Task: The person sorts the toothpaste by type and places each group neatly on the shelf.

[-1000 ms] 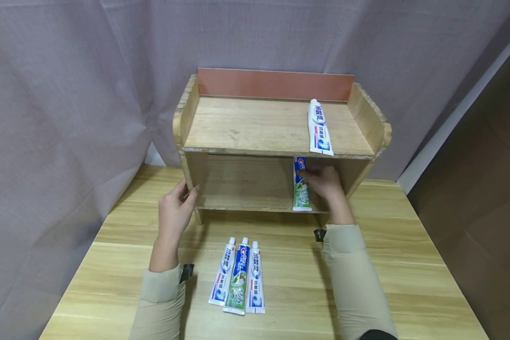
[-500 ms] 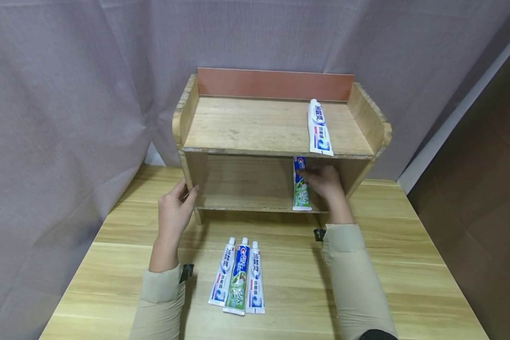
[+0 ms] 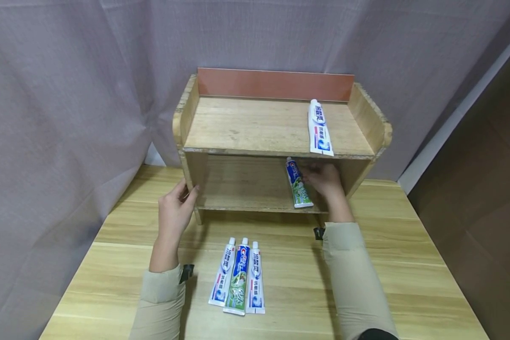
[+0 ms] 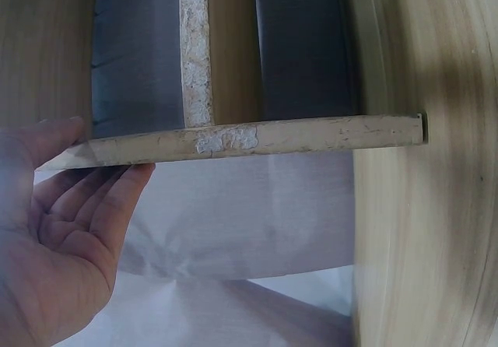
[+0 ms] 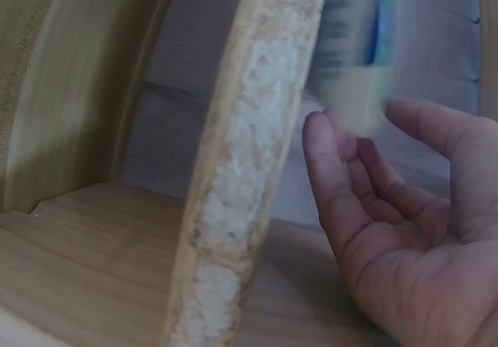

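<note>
Toothpaste tubes (image 3: 238,278), three of them, lie up front on the wood-grain table (image 3: 288,264); past them, the left hand (image 3: 175,205) grips the wooden shelf (image 3: 246,123) by its side. And here's the change: the blue-green tube (image 3: 298,184) on the lower tier has swung its cap leftward, perhaps as the hold loosens! The right hand (image 3: 324,181) sits beside it, thumb and fingertips narrowly parted; whether they pinch, I can't tell. Overhead, a white tube (image 3: 320,127); behind, grey curtain (image 3: 80,94).
</note>
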`<state>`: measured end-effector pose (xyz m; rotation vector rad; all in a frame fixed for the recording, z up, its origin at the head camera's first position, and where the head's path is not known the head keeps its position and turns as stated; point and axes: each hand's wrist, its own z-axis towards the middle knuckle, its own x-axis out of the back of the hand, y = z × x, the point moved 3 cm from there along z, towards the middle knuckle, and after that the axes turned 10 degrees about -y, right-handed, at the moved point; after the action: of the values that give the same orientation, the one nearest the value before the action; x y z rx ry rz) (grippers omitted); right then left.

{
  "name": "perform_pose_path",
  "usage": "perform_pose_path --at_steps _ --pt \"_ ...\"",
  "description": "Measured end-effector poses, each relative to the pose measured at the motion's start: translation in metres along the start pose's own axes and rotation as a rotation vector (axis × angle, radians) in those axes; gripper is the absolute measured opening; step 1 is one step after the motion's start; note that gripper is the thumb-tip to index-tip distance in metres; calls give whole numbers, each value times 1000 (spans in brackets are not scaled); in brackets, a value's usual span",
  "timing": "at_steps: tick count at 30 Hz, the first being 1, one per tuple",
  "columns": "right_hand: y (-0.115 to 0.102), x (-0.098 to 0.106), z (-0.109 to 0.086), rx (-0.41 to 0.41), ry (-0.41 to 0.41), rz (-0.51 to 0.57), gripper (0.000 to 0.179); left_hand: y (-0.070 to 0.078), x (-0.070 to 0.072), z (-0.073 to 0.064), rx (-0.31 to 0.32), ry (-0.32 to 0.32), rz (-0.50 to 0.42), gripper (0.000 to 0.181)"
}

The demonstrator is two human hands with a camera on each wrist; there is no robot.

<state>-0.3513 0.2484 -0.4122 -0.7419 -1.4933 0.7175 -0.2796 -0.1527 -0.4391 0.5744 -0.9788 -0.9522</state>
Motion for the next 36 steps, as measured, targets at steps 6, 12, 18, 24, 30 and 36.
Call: perform_pose_path --at_steps 6,12,18,24,30,36 --pt "1 -1 0 -20 -17 -10 46 0 0 1 -6 0 2 25" --pt "6 -3 -2 -28 -17 -76 48 1 0 0 -3 -3 -3 26" --pt "8 -4 -5 -43 -31 -65 49 1 -1 -1 -3 -1 7 26" --pt "10 -4 -5 -63 -58 -53 52 2 -1 -1 -1 -1 9 25" --pt "10 -5 -6 -49 -33 -47 53 2 0 -1 -2 3 -11 25" --pt "11 -7 -5 -29 -27 -10 49 3 0 -2 -7 12 -14 26"
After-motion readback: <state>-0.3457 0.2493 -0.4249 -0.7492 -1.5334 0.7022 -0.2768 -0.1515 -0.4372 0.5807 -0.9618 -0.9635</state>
